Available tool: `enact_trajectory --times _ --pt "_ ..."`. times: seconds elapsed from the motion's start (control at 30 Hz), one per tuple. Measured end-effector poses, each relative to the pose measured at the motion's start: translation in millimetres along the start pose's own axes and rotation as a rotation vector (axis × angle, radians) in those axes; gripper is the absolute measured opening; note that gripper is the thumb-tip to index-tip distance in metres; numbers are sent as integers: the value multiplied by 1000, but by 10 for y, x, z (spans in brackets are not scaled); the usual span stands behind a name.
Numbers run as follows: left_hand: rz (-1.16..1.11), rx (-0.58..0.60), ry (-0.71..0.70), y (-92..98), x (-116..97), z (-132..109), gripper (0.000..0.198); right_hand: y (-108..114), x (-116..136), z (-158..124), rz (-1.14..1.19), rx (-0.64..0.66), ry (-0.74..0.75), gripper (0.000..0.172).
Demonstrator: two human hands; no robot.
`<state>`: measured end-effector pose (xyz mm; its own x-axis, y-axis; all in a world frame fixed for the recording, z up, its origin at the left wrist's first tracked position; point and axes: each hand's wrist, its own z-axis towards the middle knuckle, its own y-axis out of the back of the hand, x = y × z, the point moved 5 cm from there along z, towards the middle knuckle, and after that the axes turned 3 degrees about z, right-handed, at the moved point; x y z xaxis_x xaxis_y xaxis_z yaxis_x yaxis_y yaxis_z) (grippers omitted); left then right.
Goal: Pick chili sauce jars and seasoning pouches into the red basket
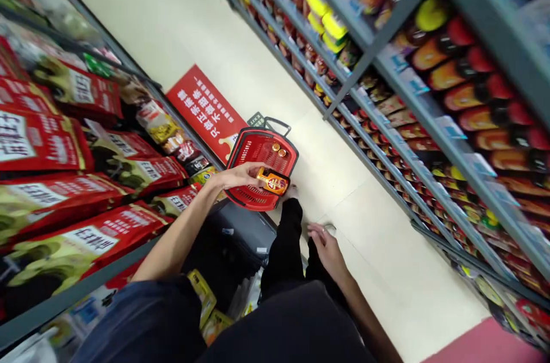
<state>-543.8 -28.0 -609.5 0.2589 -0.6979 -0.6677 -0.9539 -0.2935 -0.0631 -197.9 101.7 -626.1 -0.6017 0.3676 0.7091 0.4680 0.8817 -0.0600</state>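
Note:
My left hand is closed around a small bottle with an orange and red label, held above a red shopping basket. The basket stands on the floor with its dark handle lying outward at the far end. Inside it, near the right side, are two small round-topped jars. My right hand hangs beside my right leg, its fingers loosely apart and nothing visible in them.
Shelves of orange-labelled bottles run along the right. On the left, a shelf holds red and green packets. A red floor sign lies beyond the basket. Pale tiled floor runs between the shelves.

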Motion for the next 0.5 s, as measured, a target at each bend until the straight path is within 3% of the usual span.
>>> enact_trajectory --times 0.13,0.27,0.37,0.5 --pt "216 251 -88 -1163 -1201 -415 62 404 803 -483 286 67 232 60" --pt "396 435 -152 -2401 -2042 -780 66 860 1182 -1272 390 108 375 64" --pt "371 445 -194 -3231 -2344 -1002 83 1247 1156 -1923 501 -48 480 57" --pt "87 393 -378 -4301 -2405 -1183 84 1815 963 -2725 658 -315 631 56"
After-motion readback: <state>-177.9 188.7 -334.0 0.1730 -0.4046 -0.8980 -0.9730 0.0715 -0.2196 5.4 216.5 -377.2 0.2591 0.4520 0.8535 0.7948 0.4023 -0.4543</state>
